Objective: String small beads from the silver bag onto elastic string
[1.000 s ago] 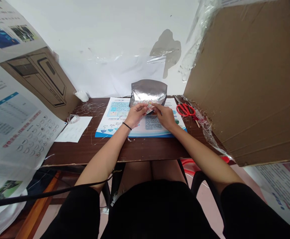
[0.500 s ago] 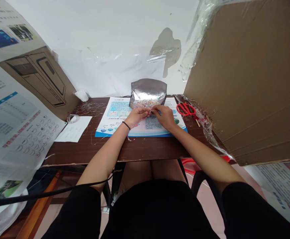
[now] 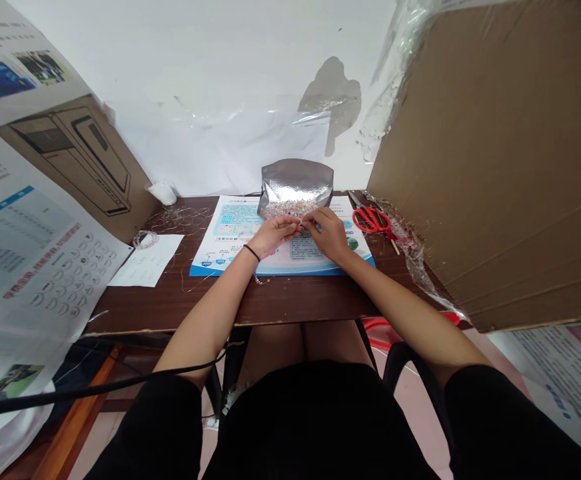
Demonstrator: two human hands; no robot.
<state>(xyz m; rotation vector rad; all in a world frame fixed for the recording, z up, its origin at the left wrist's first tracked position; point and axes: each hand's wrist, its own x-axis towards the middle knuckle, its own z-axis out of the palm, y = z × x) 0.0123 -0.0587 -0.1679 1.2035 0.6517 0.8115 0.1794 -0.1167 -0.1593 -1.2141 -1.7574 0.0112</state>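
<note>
My left hand [image 3: 275, 236] is closed, fingertips pinched together over the printed sheet [image 3: 205, 269]. Its tips meet those of my right hand [image 3: 328, 233], which is pinched too. What lies between the fingertips is too small to make out. Just behind both hands stands an open silver pouch [image 3: 298, 179] with many small pink, clear and yellowish beads [image 3: 290, 208] inside. Below my left wrist, a short beaded strand [image 3: 258, 280] shows near the sheet's front edge; where its other end runs is hidden.
Red-handled scissors [image 3: 371, 220] lie right of the sheet, beside crumpled clear plastic [image 3: 415, 257]. On the left are loose clear thread [image 3: 180, 217], a coiled beaded strand [image 3: 145, 239] and white paper [image 3: 153, 263]. Cardboard [image 3: 495, 167] walls the right side; a printed carton [image 3: 85, 157] stands left.
Both hands stay pinched together at nearly the same spot, with only slight finger movement. The whole view has shifted very slightly. Nothing else has visibly moved.
</note>
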